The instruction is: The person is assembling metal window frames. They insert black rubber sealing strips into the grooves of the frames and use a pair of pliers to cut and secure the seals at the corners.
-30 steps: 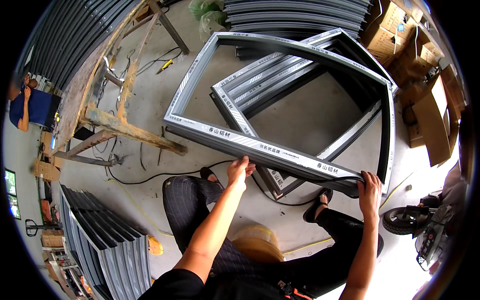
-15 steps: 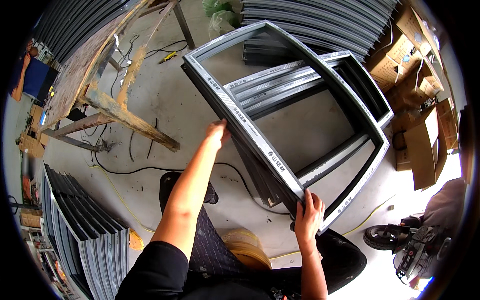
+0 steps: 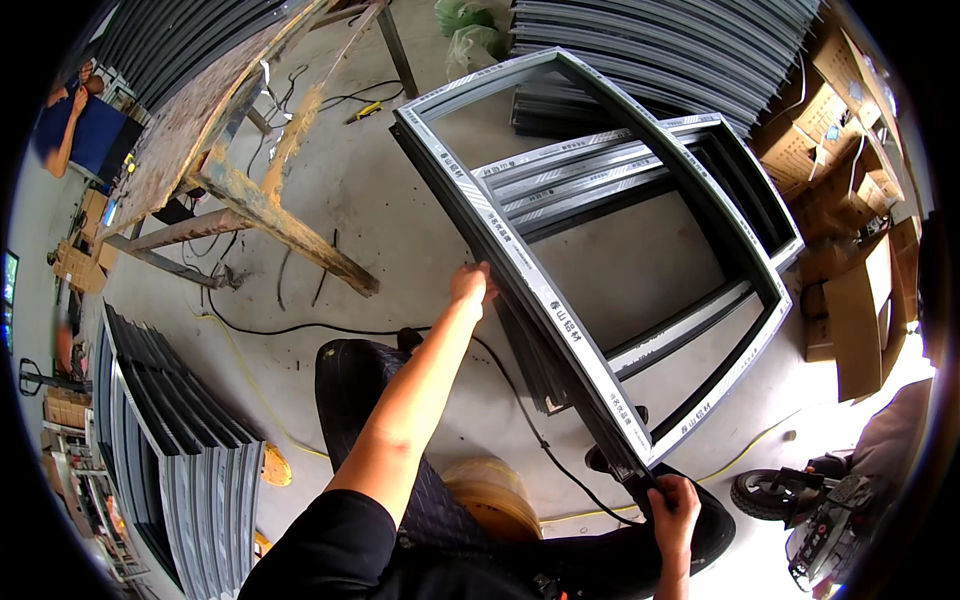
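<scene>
A stack of grey metal frames (image 3: 520,262) with printed protective film leans in front of me, each with one straight long side and a curved opposite side. My left hand (image 3: 472,288) is closed at the left edge of the stack, partway along the straight side, its fingertips partly hidden behind the bars. At the lower corner, close to my knee, my right hand (image 3: 675,512) pinches the dark end of a frame with thumb and fingers. Behind the top frame lies another frame (image 3: 705,130), askew to it.
A worn wooden workbench (image 3: 270,215) stands at left. Stacked grey profiles lie at lower left (image 3: 215,500) and at the back (image 3: 680,55). A yellow bucket (image 3: 490,495) sits between my legs. Cardboard boxes (image 3: 850,330) and a wheeled machine (image 3: 820,500) are at right. Cables (image 3: 510,370) cross the floor.
My right hand has slid down from the straight bar to the lower corner of the frames. My left hand has shifted slightly right and nearer. The whole view has turned a little left.
</scene>
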A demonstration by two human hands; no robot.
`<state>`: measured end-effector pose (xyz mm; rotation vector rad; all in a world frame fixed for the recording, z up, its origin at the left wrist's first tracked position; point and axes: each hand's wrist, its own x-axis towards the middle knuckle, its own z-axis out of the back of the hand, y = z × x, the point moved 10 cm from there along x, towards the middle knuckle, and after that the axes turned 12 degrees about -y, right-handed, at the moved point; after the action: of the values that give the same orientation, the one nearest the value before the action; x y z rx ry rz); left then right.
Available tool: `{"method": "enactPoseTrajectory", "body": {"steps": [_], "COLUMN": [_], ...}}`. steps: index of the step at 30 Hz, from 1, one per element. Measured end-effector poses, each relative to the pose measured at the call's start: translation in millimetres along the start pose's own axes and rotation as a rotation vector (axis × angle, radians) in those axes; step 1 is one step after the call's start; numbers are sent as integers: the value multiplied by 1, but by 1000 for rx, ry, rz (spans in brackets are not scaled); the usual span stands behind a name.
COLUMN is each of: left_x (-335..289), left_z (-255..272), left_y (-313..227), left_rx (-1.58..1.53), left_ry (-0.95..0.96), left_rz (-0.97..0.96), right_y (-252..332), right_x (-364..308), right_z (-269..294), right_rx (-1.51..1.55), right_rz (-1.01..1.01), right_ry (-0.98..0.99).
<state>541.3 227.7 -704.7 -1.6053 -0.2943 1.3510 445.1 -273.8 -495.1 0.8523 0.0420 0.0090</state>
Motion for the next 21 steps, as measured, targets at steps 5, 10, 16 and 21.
{"method": "enactPoseTrajectory", "body": {"steps": [5, 10, 16, 21], "left_x": [-6, 14, -13, -20], "left_z": [-15, 5, -8, -11], "left_y": [-1, -12, 9, 15], "left_rx": [-26, 105, 192, 123], "left_ry": [194, 9, 281, 241], "left_rz": [99, -24, 34, -1], "right_y": [-38, -41, -71, -55], "right_x": [-1, 2, -12, -16], "right_z": [-12, -30, -42, -50], "right_rx": [25, 63, 335, 530], "right_rz": [-34, -13, -323, -433], "right_ry": [112, 293, 478, 674]}}
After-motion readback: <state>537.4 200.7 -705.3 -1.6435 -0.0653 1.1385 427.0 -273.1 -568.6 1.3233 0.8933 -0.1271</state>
